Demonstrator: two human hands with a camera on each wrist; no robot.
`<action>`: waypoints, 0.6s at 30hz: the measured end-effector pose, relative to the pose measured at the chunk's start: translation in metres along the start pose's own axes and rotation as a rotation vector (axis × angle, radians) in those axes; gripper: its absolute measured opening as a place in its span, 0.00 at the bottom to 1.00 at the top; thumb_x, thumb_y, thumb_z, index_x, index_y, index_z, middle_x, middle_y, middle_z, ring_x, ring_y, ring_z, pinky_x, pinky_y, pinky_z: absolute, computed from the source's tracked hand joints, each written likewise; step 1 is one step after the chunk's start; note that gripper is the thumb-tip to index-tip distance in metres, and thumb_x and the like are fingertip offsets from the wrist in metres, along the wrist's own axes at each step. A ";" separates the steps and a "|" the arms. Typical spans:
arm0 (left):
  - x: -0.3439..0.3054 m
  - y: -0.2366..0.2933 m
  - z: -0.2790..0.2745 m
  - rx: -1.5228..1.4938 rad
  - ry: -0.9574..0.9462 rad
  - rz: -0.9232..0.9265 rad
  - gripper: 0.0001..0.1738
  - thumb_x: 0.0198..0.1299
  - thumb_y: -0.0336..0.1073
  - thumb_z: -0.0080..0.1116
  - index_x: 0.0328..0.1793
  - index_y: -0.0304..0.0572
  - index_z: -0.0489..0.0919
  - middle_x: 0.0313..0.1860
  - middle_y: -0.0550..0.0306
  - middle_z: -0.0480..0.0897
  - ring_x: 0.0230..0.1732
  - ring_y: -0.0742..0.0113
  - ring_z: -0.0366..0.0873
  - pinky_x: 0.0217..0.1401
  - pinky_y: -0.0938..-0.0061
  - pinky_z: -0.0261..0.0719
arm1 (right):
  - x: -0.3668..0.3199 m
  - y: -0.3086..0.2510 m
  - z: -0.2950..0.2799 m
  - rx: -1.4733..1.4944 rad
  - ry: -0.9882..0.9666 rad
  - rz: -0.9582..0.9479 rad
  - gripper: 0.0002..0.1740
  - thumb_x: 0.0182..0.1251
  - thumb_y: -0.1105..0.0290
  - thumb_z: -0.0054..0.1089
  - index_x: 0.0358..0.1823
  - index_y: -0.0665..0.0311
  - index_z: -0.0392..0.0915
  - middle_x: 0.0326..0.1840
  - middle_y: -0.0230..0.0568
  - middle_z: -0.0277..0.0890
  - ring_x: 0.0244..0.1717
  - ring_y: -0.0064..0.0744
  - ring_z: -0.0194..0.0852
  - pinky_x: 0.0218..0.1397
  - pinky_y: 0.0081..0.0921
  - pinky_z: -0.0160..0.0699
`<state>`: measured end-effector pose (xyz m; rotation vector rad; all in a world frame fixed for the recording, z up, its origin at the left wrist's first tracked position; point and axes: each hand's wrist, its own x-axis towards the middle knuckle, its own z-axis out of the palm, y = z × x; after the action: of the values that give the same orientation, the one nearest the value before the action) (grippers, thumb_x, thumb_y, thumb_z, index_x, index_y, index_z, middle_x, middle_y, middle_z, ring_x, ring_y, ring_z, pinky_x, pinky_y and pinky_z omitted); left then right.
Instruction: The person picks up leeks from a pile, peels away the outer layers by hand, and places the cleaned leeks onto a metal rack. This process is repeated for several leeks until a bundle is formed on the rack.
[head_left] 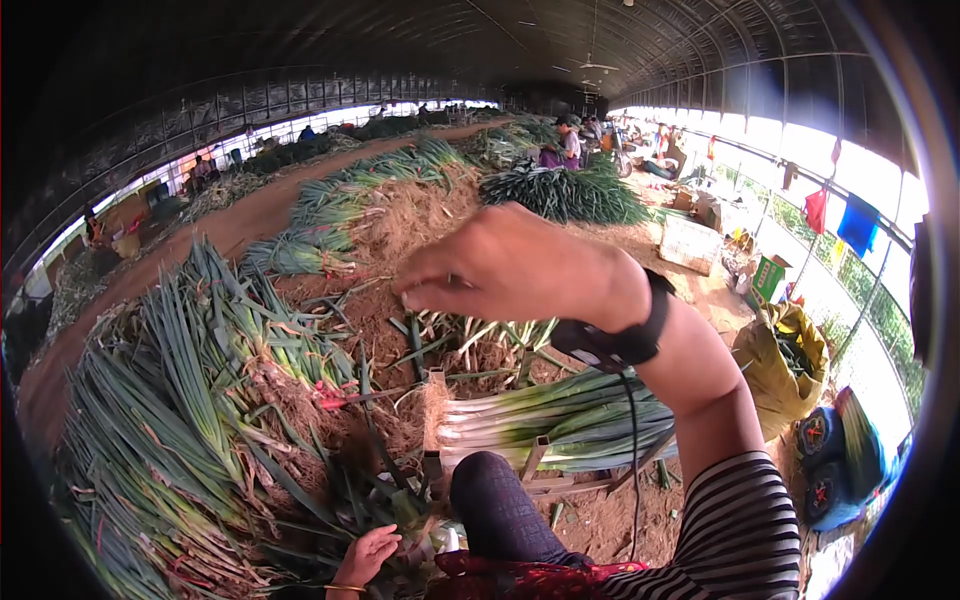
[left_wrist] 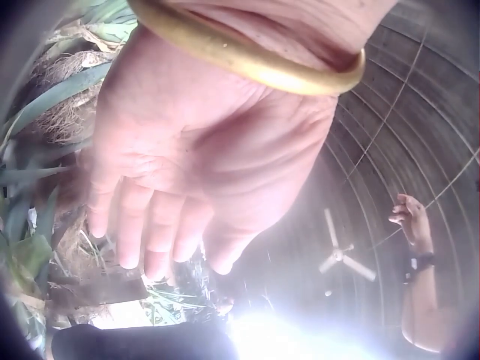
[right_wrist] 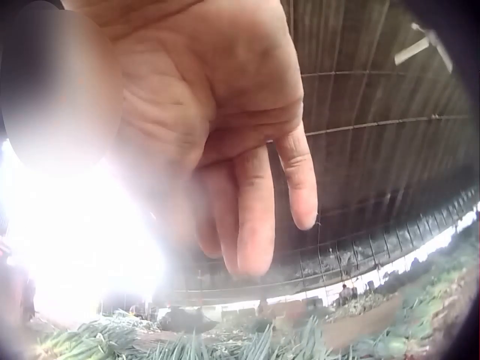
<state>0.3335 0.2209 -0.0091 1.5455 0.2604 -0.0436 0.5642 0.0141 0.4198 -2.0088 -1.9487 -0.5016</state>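
My right hand (head_left: 500,262) is raised in front of the head camera, wrist bent. In the right wrist view its fingers (right_wrist: 255,217) hang down, loosely bent, with nothing between them. Low in the head view, my left hand (head_left: 368,555) is held near my knee beside some leek leaves. Its palm and relaxed fingers (left_wrist: 161,225) show in the left wrist view, with no object in them. Trimmed-looking leeks (head_left: 560,415) lie side by side in a low wooden frame (head_left: 535,458), white ends and roots to the left. Past them, loose leeks (head_left: 480,335) lie on the soil.
A large heap of leeks (head_left: 190,380) covers the ground at left, some tied with red bands. More bundles (head_left: 350,190) lie farther off. At right stand a yellow sack (head_left: 785,350), a white crate (head_left: 690,245) and a green box (head_left: 768,278). A person (head_left: 568,145) is beyond.
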 end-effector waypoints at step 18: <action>-0.106 0.018 -0.009 -0.214 -0.220 -0.235 0.28 0.61 0.41 0.57 0.66 0.41 0.67 0.56 0.54 0.76 0.55 0.67 0.74 0.57 0.77 0.70 | 0.012 0.048 0.099 0.289 -0.346 0.140 0.16 0.64 0.58 0.53 0.46 0.61 0.78 0.37 0.42 0.80 0.37 0.40 0.80 0.42 0.33 0.76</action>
<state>0.2330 0.2159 0.0289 1.2796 0.2613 -0.3581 0.6167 0.0674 0.3379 -2.1226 -1.9086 0.1658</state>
